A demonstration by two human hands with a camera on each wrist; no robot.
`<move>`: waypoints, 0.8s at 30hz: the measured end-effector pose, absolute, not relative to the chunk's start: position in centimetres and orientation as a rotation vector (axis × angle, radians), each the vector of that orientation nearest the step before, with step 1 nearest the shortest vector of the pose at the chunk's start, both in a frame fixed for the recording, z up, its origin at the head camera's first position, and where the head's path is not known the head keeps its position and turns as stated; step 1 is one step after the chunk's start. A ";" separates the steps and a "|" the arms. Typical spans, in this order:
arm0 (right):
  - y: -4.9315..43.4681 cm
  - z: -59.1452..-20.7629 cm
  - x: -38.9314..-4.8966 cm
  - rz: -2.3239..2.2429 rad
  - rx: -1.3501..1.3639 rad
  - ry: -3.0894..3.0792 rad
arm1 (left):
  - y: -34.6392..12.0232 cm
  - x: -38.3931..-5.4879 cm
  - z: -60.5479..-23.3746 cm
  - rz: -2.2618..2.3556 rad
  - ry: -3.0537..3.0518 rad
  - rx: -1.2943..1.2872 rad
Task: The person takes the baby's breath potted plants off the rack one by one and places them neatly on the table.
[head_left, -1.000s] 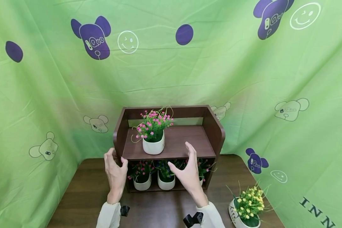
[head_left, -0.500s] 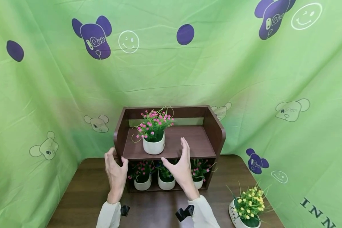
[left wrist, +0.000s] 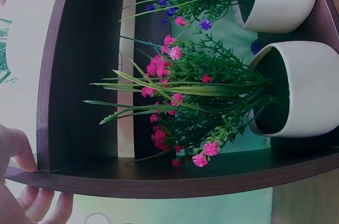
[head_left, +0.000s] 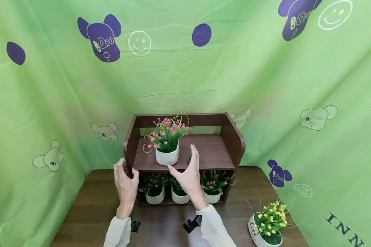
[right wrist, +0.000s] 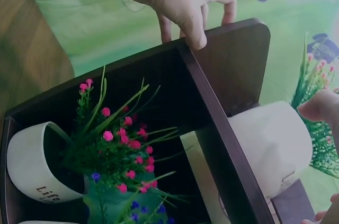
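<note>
A dark brown two-tier wooden shelf [head_left: 208,151] stands on the table. My left hand [head_left: 125,187] grips its left side panel, thumb at the front edge and fingers on the outer face, as the left wrist view shows. On the upper board sits a white pot of pink artificial flowers [head_left: 167,157]. My right hand [head_left: 188,176] is just in front of and right of that pot, thumb and fingers spread apart, holding nothing. In the right wrist view its thumb [right wrist: 323,110] appears close to the pot's rim and greenery.
Three white flower pots stand on the lower tier: a left one with pink flowers [head_left: 155,197], a middle one [head_left: 179,197] partly behind my right hand, and a right one [head_left: 211,196]. A yellow-flowered pot [head_left: 267,236] sits at the table's front right. Green printed cloth [head_left: 173,75] surrounds the table.
My right hand has moved left and slightly up, toward the pink-flowered pot on the upper board, uncovering the lower right pot. The left hand has stayed on the side panel.
</note>
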State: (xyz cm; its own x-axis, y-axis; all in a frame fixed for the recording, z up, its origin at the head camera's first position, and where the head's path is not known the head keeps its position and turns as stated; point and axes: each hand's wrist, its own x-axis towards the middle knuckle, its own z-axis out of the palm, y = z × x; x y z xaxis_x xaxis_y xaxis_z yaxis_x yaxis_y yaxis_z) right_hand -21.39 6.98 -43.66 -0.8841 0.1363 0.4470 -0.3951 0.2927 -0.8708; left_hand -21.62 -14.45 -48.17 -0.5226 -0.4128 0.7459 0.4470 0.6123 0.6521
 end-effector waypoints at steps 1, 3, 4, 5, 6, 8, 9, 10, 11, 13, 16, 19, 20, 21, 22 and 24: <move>6.8 -43.7 -21.4 1.617 0.222 -2.130 | -14.4 -21.6 -48.2 -1.073 -1.830 -0.031; 6.4 -43.6 -21.6 1.614 0.206 -2.129 | -14.4 -21.6 -48.2 -1.075 -1.829 -0.035; 6.2 -43.5 -21.6 1.613 0.194 -2.129 | -14.4 -21.6 -48.1 -1.070 -1.825 -0.037; 5.9 -43.5 -21.6 1.616 0.183 -2.126 | -14.3 -21.6 -48.1 -1.069 -1.822 -0.038; 5.7 -43.4 -21.7 1.619 0.173 -2.122 | -14.3 -21.6 -48.1 -1.067 -1.818 -0.039; 5.1 -43.4 -21.9 1.626 0.165 -2.104 | -14.3 -21.6 -48.1 -1.065 -1.811 -0.040; 4.9 -43.3 -21.9 1.626 0.163 -2.094 | -14.2 -21.6 -48.1 -1.064 -1.809 -0.038; 4.6 -43.4 -22.1 1.620 0.158 -2.090 | -14.2 -21.6 -48.1 -1.059 -1.807 -0.039; 4.3 -43.4 -22.2 1.615 0.155 -2.083 | -14.2 -21.6 -48.1 -1.065 -1.810 -0.038; 3.9 -43.4 -22.5 1.604 0.148 -2.073 | -14.2 -21.6 -48.1 -1.067 -1.816 -0.037; 3.5 -43.3 -22.9 1.587 0.131 -2.080 | -14.2 -21.5 -48.0 -1.072 -1.826 -0.035; 3.3 -43.4 -23.4 1.583 0.115 -2.086 | -14.2 -21.5 -48.0 -1.080 -1.830 -0.033; 3.2 -43.4 -23.5 1.579 0.110 -2.089 | -14.2 -21.5 -48.1 -1.080 -1.830 -0.032; 3.1 -43.4 -23.7 1.578 0.106 -2.088 | -14.2 -21.5 -48.1 -1.079 -1.828 -0.030; 3.1 -43.4 -23.8 1.575 0.104 -2.083 | -14.2 -21.5 -48.1 -1.078 -1.827 -0.030; 2.9 -43.4 -24.0 1.568 0.100 -2.075 | -14.3 -21.5 -48.1 -1.079 -1.828 -0.029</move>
State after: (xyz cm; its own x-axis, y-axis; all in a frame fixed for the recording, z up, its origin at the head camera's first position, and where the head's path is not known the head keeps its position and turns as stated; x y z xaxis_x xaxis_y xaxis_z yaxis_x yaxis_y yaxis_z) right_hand -24.00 2.88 -43.37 -0.8555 0.2523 0.4521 -0.3660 0.3230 -0.8728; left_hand -21.53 -14.27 -48.10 -0.5245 -0.4149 0.7434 0.4506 0.6056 0.6559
